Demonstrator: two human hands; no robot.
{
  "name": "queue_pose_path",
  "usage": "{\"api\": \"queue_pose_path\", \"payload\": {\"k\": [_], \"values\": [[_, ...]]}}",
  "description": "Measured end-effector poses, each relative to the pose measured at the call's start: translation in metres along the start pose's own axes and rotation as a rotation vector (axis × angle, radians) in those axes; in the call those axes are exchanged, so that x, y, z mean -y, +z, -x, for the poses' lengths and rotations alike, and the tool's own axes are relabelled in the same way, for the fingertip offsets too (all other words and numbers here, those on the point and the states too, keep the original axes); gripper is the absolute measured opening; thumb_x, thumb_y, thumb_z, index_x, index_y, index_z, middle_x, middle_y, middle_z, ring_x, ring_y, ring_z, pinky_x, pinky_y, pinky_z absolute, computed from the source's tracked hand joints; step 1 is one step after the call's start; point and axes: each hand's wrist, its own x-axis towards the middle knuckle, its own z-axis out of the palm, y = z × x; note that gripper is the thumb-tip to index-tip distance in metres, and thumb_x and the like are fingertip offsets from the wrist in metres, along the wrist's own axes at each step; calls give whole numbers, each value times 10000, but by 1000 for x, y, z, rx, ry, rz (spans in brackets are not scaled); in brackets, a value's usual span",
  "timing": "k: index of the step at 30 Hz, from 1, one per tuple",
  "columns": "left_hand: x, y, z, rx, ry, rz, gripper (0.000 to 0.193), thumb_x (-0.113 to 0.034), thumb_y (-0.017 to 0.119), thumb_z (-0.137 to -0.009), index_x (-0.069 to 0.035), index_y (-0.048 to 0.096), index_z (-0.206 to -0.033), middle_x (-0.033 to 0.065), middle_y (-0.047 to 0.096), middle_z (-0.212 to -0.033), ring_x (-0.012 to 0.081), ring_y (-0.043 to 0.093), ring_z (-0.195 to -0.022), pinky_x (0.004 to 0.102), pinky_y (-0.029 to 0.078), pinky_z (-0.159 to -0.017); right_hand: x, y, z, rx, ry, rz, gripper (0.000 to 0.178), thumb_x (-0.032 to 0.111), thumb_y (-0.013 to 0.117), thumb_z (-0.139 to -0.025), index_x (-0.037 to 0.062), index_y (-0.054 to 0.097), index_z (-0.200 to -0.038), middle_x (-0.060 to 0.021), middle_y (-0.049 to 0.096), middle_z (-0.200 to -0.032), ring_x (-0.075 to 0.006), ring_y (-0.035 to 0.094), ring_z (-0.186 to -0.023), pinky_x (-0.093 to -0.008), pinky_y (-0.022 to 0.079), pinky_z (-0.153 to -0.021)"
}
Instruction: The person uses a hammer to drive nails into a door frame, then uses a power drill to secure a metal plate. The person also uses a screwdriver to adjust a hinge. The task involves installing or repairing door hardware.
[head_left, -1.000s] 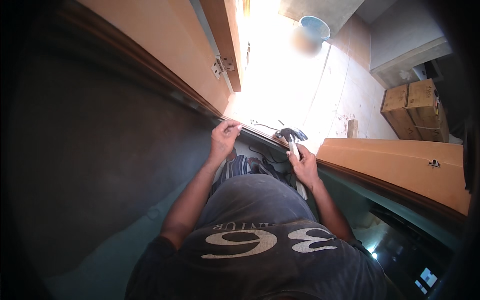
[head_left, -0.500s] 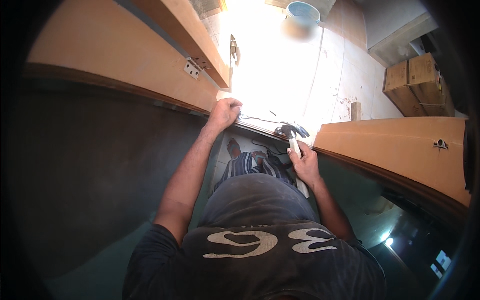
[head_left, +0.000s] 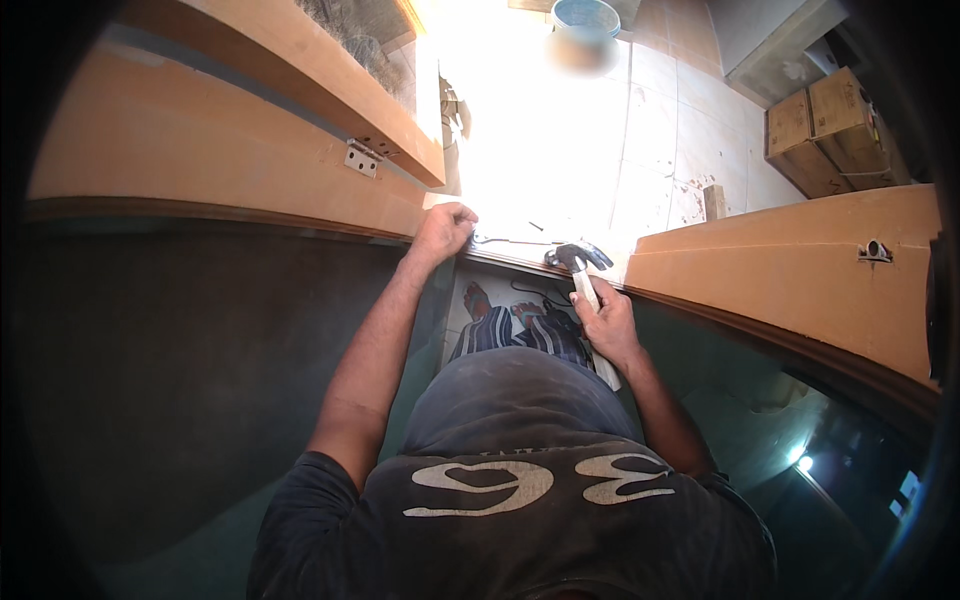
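Note:
A claw hammer (head_left: 587, 287) with a pale wooden handle is in my right hand (head_left: 608, 325), its dark head tilted up by the sill's edge. The fingers wrap the handle a short way below the head. My left hand (head_left: 443, 234) is closed in a pinch at the end of the wooden frame piece (head_left: 240, 140) on the left. What its fingertips hold is too small and washed out by glare to name. Between the two hands, a thin dark rod-like thing (head_left: 505, 240) lies along the pale sill, and a small nail-like piece (head_left: 537, 226) lies just beyond it.
A metal hinge (head_left: 362, 158) is fixed to the left frame. On the right, another wooden piece (head_left: 760, 245) carries a metal fitting (head_left: 875, 252). Cardboard boxes (head_left: 825, 130) stand far right, near a small wood block (head_left: 713, 202). A blue bucket (head_left: 585, 17) sits at the back.
The view has turned slightly, so the frame and hinge appear lower and farther left. Both hands keep nearly the same places, and the hammer stays in the right one.

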Motion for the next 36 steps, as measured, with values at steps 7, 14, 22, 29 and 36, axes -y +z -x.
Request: {"api": "queue_pose_path", "payload": {"k": [7,14,22,29,36], "values": [[9,3,-4,-6,-17,124,141,-39,787,-903,-7,783,-1041,79,785,-961,149,712,-897,323,577,-840,0,-1,-3,7,-14,41,252,170,699,-1022,-31,683,-1173,-40,608,-640,-107,581,-492,-321,467,-472],[2,4,-3,-32,-68,120,139,-50,793,-904,-22,798,-1039,67,792,-951,135,704,-860,312,571,-815,-1,-2,-4,12,6,25,260,169,699,-1019,-36,679,-1177,-52,624,-654,-112,588,-493,-322,471,-476],[3,6,-3,-32,-77,122,143,-54,796,-902,-26,804,-1041,62,796,-948,128,700,-850,311,571,-813,9,-11,-6,98,165,53,478,188,703,-985,-64,624,-1384,-289,747,-973,-339,772,-904,-407,573,-827],[-7,3,-2,-61,-16,-93,125,-96,792,-900,-73,823,-1018,89,801,-950,174,735,-860,323,586,-845,13,-13,-7,111,195,62,479,190,704,-982,-63,625,-1382,-288,748,-963,-344,773,-892,-409,575,-817],[-16,1,0,-37,55,-193,141,-113,755,-904,-99,831,-1022,112,803,-945,212,763,-887,347,600,-861,7,-11,-8,104,166,79,490,205,704,-982,-57,626,-1388,-302,747,-979,-356,777,-917,-412,579,-833]]}}
